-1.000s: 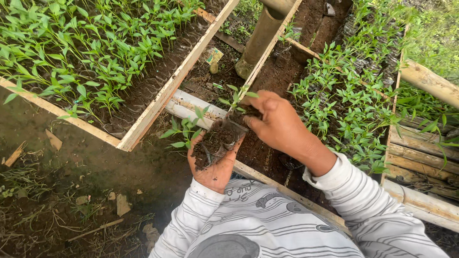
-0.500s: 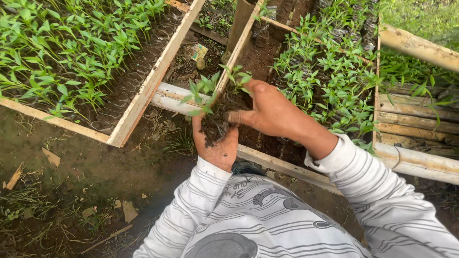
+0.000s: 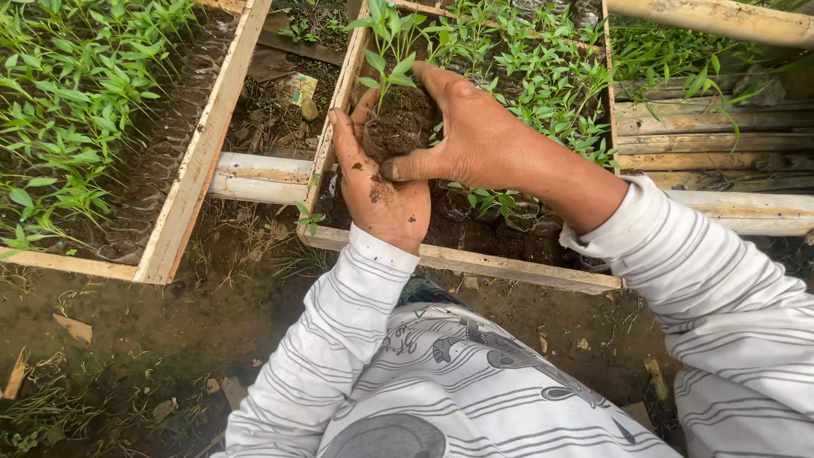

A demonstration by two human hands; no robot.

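As soil lies bare, wooden frames (image 3: pixel 199 161), seedlings (image 3: pixel 76 102)

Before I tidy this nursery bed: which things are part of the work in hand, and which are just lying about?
In hand:
- soil plug with seedling
- left hand cupping it
- right hand gripping it
- wooden frame of seedlings below

Lying about:
- neighbouring seedling bed
- pale pipe
- wood scraps on ground

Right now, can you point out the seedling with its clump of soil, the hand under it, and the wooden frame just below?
seedling clump (image 3: pixel 397 127), head view, on the dark soil ball.
left hand (image 3: pixel 386 199), head view, on the soiled palm.
wooden frame (image 3: pixel 509 267), head view, on its near plank.
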